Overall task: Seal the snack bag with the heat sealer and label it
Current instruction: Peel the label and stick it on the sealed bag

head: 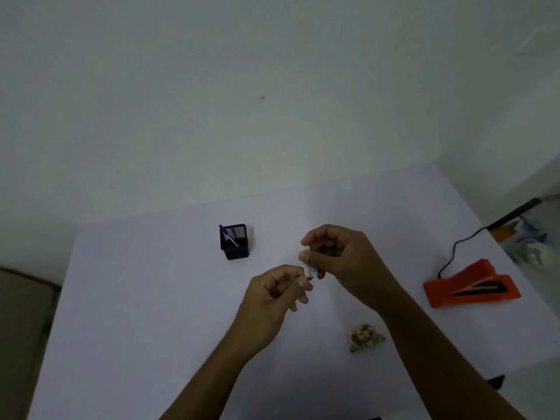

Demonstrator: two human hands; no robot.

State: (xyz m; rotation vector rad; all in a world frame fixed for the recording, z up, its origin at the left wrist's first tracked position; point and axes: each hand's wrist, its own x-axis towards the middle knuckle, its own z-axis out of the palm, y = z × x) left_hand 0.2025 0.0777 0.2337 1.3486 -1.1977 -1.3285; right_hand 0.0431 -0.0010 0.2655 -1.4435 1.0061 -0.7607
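both hands are up over the white table point(151, 298), close together, and they share one small thing: a little white label point(309, 265) with blue writing on it. the right hand point(339, 259) pinches the top end of the label between thumb and finger, and the left hand point(272, 295) pinches the bottom end the same way, so the label stands almost upright between them. the other fingers of both hands are curled in. the writing is too small and blurry to read. the snack bag point(365, 336) lies on the table near the person, under the right forearm and well apart from the label; it looks like a clear bag with small light and dark bits inside, but it is too dim to be sure. the orange heat sealer point(471, 286) sits at the right side of the table with its black cord point(454, 250) running away from it. a black square pen cup point(235, 242) stands behind the hands, and a blue pen point(227, 234) leans inside it.
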